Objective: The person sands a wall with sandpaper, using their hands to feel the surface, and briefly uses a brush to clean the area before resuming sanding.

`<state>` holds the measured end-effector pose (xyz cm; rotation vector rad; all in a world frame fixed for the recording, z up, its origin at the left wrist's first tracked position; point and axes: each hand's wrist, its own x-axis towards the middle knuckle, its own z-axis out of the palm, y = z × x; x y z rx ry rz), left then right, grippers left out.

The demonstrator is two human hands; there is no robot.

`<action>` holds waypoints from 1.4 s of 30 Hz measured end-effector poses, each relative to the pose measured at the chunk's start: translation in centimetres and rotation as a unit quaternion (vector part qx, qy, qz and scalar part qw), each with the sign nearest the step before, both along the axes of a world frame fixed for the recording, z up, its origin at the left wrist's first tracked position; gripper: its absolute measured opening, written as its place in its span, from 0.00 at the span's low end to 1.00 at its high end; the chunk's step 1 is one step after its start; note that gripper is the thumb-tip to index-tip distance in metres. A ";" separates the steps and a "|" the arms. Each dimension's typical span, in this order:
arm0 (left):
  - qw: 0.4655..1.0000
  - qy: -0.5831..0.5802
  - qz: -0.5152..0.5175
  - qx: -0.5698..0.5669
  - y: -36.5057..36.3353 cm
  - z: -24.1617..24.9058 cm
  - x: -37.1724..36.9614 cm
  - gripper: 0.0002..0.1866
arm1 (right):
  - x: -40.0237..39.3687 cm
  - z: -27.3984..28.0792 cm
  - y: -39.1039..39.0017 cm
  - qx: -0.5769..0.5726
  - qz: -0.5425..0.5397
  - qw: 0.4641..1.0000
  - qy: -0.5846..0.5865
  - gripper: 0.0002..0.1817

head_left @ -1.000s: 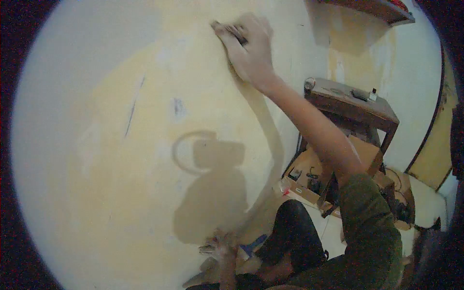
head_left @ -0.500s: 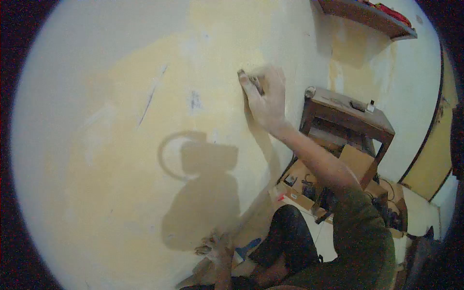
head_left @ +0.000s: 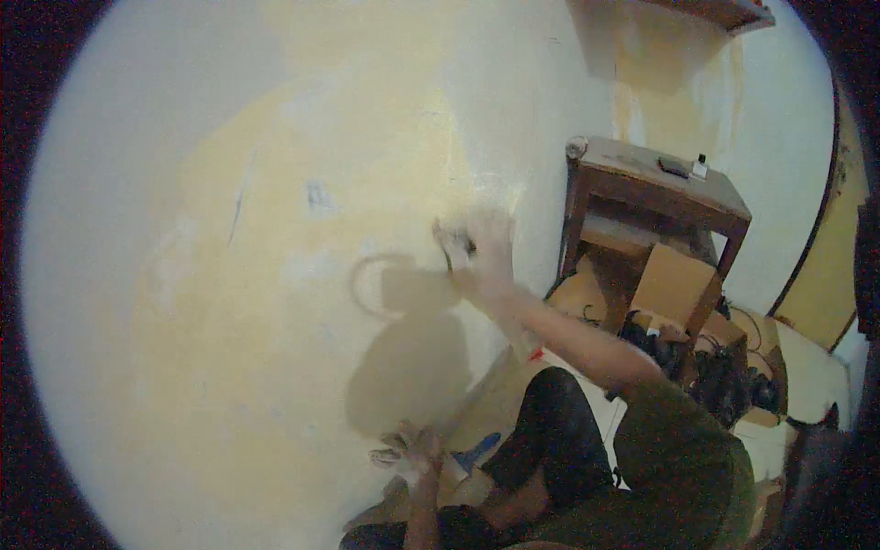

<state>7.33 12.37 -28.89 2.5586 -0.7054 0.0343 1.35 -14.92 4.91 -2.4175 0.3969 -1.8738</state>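
My right hand (head_left: 481, 257) presses against a patchy yellow and whitish wall (head_left: 247, 302), smeared by motion. It is closed round a thin, dark-edged piece, which looks like folded sandpaper (head_left: 468, 245); most of it is hidden under the fingers. Pale dust coats the hand. Low down by the wall, my left hand (head_left: 412, 449) is held with its fingers apart, whitened by dust, and nothing clear shows in it. Close to the left hand lies a blue object (head_left: 477, 452) whose kind I cannot make out. Grey scuffs (head_left: 319, 196) mark the wall left of my right hand.
A wooden table (head_left: 660, 179) stands to the right, bearing a small bottle (head_left: 699, 167) and a dark flat item (head_left: 673, 167). Beneath and beside it are open cardboard boxes (head_left: 676, 284) with dark things and cables. A shelf (head_left: 715, 11) juts out above. My bent knee (head_left: 555, 412) is near the wall.
My right hand has moved downward across the wall, still holding the piece. The view has shifted somewhat, so the shelf sits higher. My left hand stays low, nearly in place.
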 end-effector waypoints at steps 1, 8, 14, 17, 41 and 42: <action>0.999 -0.032 -0.007 -0.014 0.5 0.6 -0.7 0.47 | -1.1 -4.1 0.1 0.154 0.069 0.982 0.086 0.14; 0.901 -0.379 -0.120 -0.176 2.6 5.4 0.9 0.62 | -8.2 -34.8 12.8 0.474 0.139 0.867 0.068 0.10; 0.795 -0.602 -0.001 -0.075 6.3 34.3 4.4 0.57 | -8.5 -37.5 17.8 0.511 0.263 0.815 0.073 0.13; 0.777 -0.624 0.083 -0.012 6.9 45.3 4.1 0.58 | -5.8 -42.9 17.9 0.559 0.281 0.778 0.057 0.13; 0.750 -0.550 -0.330 0.159 -34.7 46.2 8.5 0.48 | 7.1 -51.7 14.9 0.830 0.389 0.397 -0.053 0.15; 0.714 -0.476 -0.465 0.219 -35.3 41.8 9.8 0.45 | 7.2 -51.6 14.8 0.830 0.396 0.389 -0.054 0.15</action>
